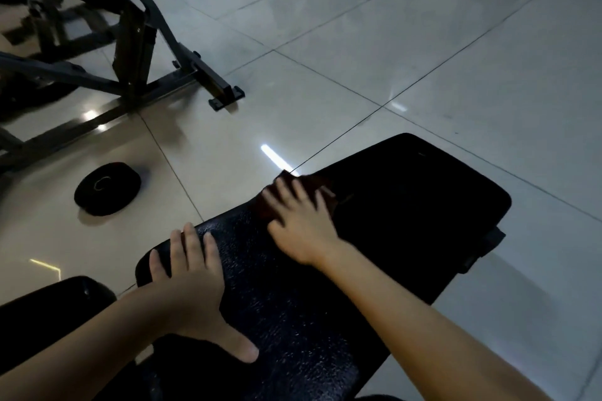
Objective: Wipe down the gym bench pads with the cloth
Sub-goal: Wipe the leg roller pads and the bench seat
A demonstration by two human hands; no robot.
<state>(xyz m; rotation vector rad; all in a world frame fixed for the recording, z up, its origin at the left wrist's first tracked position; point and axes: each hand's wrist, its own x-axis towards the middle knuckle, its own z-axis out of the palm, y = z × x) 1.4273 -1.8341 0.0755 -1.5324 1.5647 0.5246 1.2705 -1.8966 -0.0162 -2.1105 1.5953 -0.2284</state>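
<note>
- A long black gym bench pad (407, 205) is seen running from the lower left toward the upper right, with a grained, slightly cracked surface on its nearer half.
- A dark reddish-brown cloth (326, 191) is laid on the pad at its left edge, about midway along its length.
- The cloth is pressed flat against the pad by the right hand (301, 225), whose fingers are spread and roughly straight over it; nothing is pinched or wrapped. The hand and cloth are blurred, so finer detail of the contact cannot be made out.
- The left hand (192, 283) is laid palm-down on the nearer part of the same pad, its fingers straight and reaching the pad's left edge and the thumb stretched out to the side; nothing is held in it.
- The two hands are kept apart, with bare pad between them.
- A second black pad (49, 303) is seen at the lower left, just beside the first one.
- A round black object (107, 189) is lying on the glossy tiled floor (391, 58), left of the bench; what it is cannot be told.
- A dark metal machine frame (136, 42) is standing on the floor at the upper left, well apart from the bench.
</note>
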